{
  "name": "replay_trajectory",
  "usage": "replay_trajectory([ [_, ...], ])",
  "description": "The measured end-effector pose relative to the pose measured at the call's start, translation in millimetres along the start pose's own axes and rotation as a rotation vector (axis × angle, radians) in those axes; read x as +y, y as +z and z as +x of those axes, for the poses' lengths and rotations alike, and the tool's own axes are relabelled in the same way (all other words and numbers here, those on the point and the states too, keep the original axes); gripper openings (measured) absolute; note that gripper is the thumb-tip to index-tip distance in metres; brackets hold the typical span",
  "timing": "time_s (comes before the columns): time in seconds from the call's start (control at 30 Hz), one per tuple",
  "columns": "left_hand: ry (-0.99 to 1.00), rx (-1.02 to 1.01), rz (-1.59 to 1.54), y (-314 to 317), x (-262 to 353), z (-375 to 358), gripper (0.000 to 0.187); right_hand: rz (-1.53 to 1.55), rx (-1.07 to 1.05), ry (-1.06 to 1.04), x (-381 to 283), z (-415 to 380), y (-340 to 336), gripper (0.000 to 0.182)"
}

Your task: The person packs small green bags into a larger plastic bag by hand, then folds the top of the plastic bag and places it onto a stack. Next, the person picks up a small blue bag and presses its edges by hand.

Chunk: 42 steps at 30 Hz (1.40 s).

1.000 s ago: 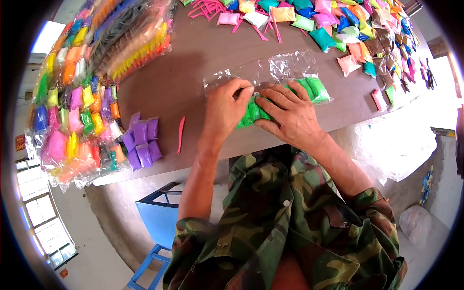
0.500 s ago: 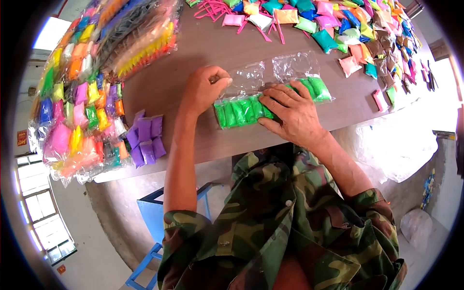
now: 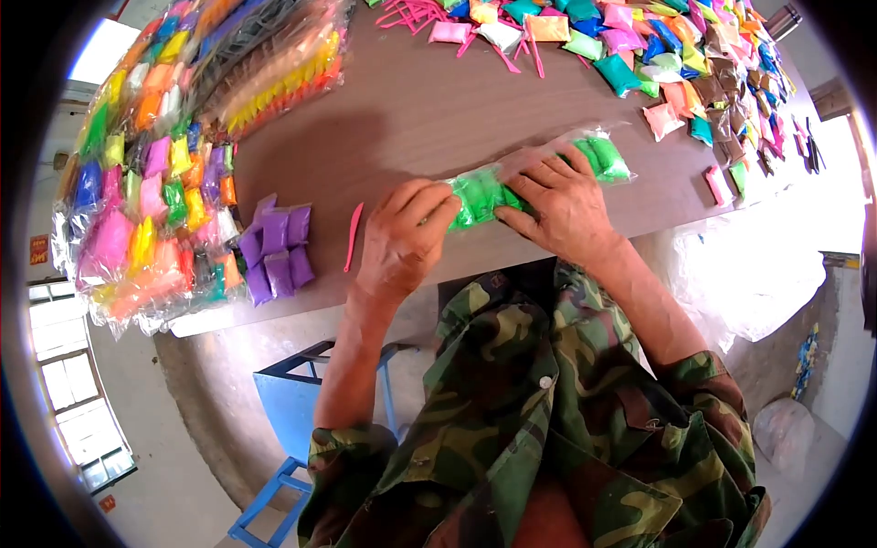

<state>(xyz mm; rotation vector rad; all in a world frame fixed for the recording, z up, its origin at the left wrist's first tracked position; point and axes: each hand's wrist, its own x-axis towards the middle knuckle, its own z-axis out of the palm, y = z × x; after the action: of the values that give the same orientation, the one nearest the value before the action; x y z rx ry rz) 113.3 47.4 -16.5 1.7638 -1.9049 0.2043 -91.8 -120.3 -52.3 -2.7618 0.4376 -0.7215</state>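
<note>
A clear plastic bag with a row of green packets [image 3: 477, 198] lies on the brown table [image 3: 311, 169], its clear flap now folded over the packets. My left hand [image 3: 408, 228] has its fingers curled closed on the left end of this bag. Across the middle of the bag rests my right hand [image 3: 562, 196], palm down with its fingers apart, pressing on the plastic. Left of my left hand lies a thin pink stick [image 3: 353, 237]. Several purple packets [image 3: 276, 242] are grouped further left.
Filled bags of many-coloured packets [image 3: 155, 201] are piled along the left side. Loose coloured packets [image 3: 662, 55] spread over the back right, with pink sticks [image 3: 416, 14] beside them. A blue chair [image 3: 288, 411] stands below the table's front edge.
My left hand has come down from above the bag's left end and closed on it. The clear flap has been folded down over the green packets. The pink stick has come into view.
</note>
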Motion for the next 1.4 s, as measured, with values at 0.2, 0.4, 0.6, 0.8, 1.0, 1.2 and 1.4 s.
replay_trajectory([
  [0.2, 0.050, -0.028, 0.071, 3.9, 1.3, -17.2, 0.029, -0.044, 0.096, -0.038, -1.0, -3.1, 4.6, 0.039],
  [0.4, 0.045, -0.030, 0.054, 6.5, 3.7, -27.0, 0.030, -0.042, 0.123, -0.030, -0.7, -11.1, 11.8, 0.045],
  [0.6, 0.044, -0.044, 0.029, 6.5, 3.8, -28.2, 0.031, 0.194, 0.174, -0.019, 8.7, -15.3, 3.3, 0.044],
  [0.8, 0.016, -0.039, 0.020, 6.0, 7.2, -26.6, 0.029, 0.371, 0.333, 0.024, 17.1, -21.8, 2.1, 0.038],
  [1.0, 0.014, -0.030, 0.022, 4.9, 7.9, -25.5, 0.028, -0.030, 0.284, -0.034, 23.2, -22.5, -25.7, 0.037],
  [1.2, 0.013, -0.022, 0.023, 6.8, 7.7, -25.7, 0.029, 0.138, 0.281, 0.280, 40.5, -17.6, -32.0, 0.043],
  [1.4, -0.003, -0.019, 0.020, 8.4, 5.8, -26.9, 0.027, -0.118, 0.328, 0.189, 47.1, -12.4, -31.5, 0.036],
])
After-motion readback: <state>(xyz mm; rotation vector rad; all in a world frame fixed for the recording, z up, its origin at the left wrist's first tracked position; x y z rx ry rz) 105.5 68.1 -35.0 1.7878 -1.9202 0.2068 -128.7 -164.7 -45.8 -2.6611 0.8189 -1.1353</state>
